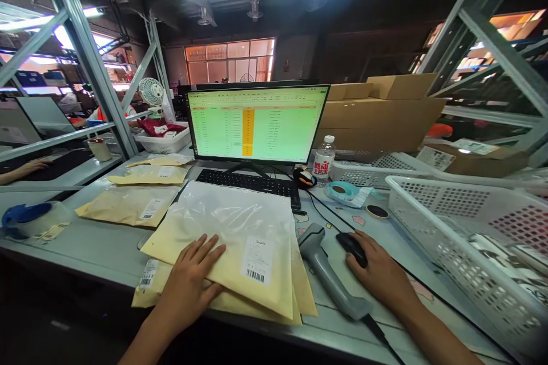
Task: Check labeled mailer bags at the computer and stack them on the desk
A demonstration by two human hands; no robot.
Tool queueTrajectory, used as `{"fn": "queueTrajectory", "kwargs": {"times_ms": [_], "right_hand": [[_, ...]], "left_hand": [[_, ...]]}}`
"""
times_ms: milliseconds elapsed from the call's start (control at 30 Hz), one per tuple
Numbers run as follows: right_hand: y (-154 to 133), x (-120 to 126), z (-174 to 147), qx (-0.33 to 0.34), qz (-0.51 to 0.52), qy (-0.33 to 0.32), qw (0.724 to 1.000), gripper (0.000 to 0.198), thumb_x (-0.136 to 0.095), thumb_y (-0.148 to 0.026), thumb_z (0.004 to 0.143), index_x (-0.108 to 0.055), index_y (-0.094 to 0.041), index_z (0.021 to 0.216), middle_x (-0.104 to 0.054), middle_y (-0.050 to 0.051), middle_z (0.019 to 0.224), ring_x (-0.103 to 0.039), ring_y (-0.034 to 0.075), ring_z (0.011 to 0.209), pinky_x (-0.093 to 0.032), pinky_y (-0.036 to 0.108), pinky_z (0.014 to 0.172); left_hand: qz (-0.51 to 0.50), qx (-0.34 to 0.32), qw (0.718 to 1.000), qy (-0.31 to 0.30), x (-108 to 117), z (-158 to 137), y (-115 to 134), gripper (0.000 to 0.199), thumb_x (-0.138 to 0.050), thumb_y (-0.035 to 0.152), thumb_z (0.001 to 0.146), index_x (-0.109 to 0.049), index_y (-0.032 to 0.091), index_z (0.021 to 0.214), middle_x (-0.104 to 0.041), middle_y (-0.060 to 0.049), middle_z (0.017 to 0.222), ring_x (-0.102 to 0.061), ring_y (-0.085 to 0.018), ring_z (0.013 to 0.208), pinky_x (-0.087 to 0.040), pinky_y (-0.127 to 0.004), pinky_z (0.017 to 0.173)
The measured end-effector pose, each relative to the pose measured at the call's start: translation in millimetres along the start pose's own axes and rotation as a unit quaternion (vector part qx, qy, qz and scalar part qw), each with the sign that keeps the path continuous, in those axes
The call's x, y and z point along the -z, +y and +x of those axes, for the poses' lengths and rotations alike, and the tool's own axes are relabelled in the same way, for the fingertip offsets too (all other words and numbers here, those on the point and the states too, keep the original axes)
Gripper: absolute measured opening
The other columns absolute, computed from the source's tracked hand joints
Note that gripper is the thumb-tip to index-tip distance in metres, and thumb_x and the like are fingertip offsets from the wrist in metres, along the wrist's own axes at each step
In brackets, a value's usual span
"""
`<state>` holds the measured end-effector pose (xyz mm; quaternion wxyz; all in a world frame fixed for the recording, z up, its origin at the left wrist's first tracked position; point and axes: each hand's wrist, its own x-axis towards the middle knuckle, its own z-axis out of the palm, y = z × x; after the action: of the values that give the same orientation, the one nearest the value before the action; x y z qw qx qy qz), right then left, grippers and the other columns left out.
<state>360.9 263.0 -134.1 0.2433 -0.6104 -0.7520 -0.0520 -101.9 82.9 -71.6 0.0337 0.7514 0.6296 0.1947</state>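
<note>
My left hand [194, 271] rests with fingers spread on the lower left of a pale yellow and white plastic mailer [222, 217]. This mailer lies on top of other yellow mailers and bears a white barcode label [257, 259]. My right hand [381, 268] is closed over a black computer mouse [351, 248] on the desk. Between my hands lies a grey handheld barcode scanner [331, 279], its cable running toward the front edge. Behind the mailers stand a black keyboard [248, 181] and a monitor [259, 125] showing a spreadsheet with an orange column.
More mailers [128, 202] lie at the left, near a blue-lidded container [32, 219]. A water bottle [323, 162], tape roll [342, 190] and white baskets [462, 239] stand right. Cardboard boxes [377, 122] are behind. A co-worker's hand [32, 170] shows at far left.
</note>
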Motion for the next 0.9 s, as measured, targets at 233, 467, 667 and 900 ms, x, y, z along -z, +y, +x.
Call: {"fn": "queueTrajectory", "kwargs": {"times_ms": [233,467,667,900], "right_hand": [[5.6,-6.1,0.5,0.006,-0.021,0.009,1.0,0.064,-0.038,-0.055,0.097,-0.062,-0.018,0.143,-0.061,0.013,0.15,-0.065,0.035,0.127,-0.061,0.052,0.097],[6.3,-6.2,1.4,0.004,0.001,0.022,1.0,0.068,-0.04,-0.057,0.093,-0.061,-0.017,0.143,-0.063,0.015,0.146,-0.067,0.037,0.124,-0.06,0.055,0.1],[1.0,1.4,2.2,-0.029,0.013,0.0,1.0,0.069,-0.041,-0.06,0.09,-0.062,-0.013,0.137,-0.068,0.019,0.137,-0.071,0.038,0.114,-0.063,0.051,0.09],[5.3,-2.9,2.7,0.0,0.007,0.01,1.0,0.07,-0.038,-0.06,0.091,-0.063,-0.014,0.138,-0.064,0.017,0.145,-0.066,0.038,0.124,-0.059,0.056,0.101]], "left_hand": [[-0.035,0.021,0.999,0.001,-10.0,-3.2,-1.0,0.075,-0.067,0.017,0.085,-0.051,0.036,0.156,-0.036,0.008,0.169,-0.03,-0.028,0.16,-0.033,-0.056,0.131],[-0.057,0.039,0.997,-0.023,-9.3,-3.5,1.4,0.08,-0.066,0.014,0.081,-0.052,0.037,0.156,-0.034,0.01,0.169,-0.026,-0.026,0.161,-0.028,-0.055,0.134],[-0.063,0.062,0.995,-0.04,-9.7,-3.8,1.7,0.082,-0.067,0.017,0.083,-0.047,0.042,0.158,-0.03,0.014,0.17,-0.021,-0.024,0.163,-0.025,-0.054,0.135],[-0.064,0.049,0.996,-0.027,-13.1,-4.2,0.4,0.082,-0.069,0.015,0.081,-0.05,0.041,0.156,-0.032,0.012,0.17,-0.024,-0.026,0.162,-0.028,-0.055,0.134]]}}
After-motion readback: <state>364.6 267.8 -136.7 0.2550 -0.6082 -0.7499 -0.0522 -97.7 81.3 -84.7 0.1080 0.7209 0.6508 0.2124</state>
